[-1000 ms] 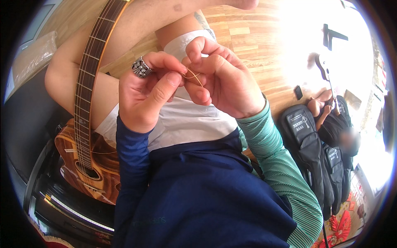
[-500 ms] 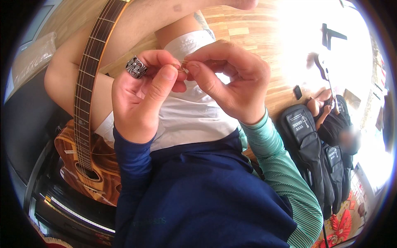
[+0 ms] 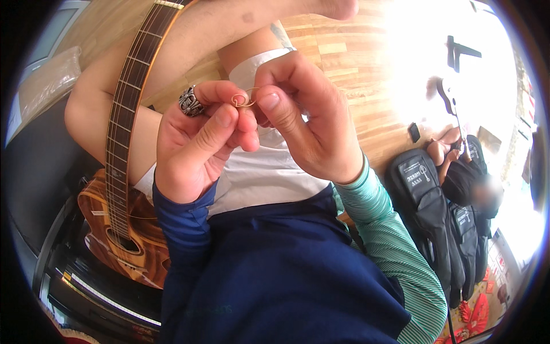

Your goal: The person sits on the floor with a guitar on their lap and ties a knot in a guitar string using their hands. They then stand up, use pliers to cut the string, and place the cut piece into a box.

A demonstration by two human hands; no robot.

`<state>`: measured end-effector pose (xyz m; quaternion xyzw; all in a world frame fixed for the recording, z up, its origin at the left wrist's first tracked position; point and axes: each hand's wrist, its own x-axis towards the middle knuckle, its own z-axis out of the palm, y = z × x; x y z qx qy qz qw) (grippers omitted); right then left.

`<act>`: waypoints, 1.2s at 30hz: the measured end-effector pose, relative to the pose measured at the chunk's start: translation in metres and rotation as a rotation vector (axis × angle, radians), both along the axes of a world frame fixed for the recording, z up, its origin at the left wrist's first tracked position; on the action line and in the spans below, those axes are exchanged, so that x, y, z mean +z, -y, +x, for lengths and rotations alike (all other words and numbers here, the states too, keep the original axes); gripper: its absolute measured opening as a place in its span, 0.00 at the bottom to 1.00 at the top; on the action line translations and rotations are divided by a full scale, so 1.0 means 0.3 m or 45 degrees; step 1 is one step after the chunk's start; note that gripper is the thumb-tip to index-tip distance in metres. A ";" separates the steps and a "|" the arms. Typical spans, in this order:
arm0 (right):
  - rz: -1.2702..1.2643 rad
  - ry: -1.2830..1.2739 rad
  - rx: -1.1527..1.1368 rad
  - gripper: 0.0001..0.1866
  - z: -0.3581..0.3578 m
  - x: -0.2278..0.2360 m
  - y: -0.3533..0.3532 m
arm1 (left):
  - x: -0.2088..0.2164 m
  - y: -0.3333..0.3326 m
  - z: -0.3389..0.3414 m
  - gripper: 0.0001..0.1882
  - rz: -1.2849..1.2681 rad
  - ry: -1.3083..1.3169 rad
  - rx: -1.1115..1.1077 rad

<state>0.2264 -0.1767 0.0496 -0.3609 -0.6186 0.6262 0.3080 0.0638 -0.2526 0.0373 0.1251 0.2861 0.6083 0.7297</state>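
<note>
Between my two hands is a thin gold-coloured guitar string (image 3: 245, 105), bent into small loops at the fingertips. My left hand (image 3: 197, 140), wearing a chunky silver ring (image 3: 190, 102), pinches one side of it between thumb and fingers. Thumb and index finger of my right hand (image 3: 312, 123) are closed on the other side. Both hands are raised above my lap, fingertips close together. To the left an acoustic guitar (image 3: 120, 246) leans against my leg, its neck (image 3: 127, 97) reaching up past my knee with several strings along it.
Black gig bags (image 3: 421, 189) lie on the wooden floor (image 3: 355, 63) at right. Beside them another person (image 3: 464, 178) sits near a dark phone (image 3: 413, 132). A keyboard instrument (image 3: 109, 304) stands at lower left, and a plastic-wrapped package (image 3: 54, 80) at upper left.
My fingertips have parted slightly, and the string's loop shows more fully between them. My right hand has shifted a little left and turned. The guitar stays nearly in place.
</note>
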 end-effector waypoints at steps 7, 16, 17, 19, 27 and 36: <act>-0.142 -0.044 0.022 0.05 0.002 0.013 -0.002 | 0.002 0.003 -0.004 0.11 0.039 -0.201 0.053; -0.285 -0.230 0.099 0.06 -0.003 0.038 -0.005 | 0.043 0.006 0.029 0.11 0.065 -0.607 0.254; -0.304 -0.247 0.099 0.06 -0.006 0.046 -0.005 | 0.039 0.011 0.030 0.11 0.072 -0.643 0.262; -0.246 -0.224 0.105 0.07 -0.007 0.051 -0.002 | 0.061 0.006 0.034 0.11 0.040 -0.644 0.277; 0.269 0.072 0.011 0.05 -0.004 0.051 0.004 | 0.049 0.021 0.030 0.11 0.113 -0.766 0.322; 0.953 0.168 -0.143 0.09 -0.033 0.009 0.003 | 0.114 -0.007 0.081 0.07 0.067 -1.024 0.470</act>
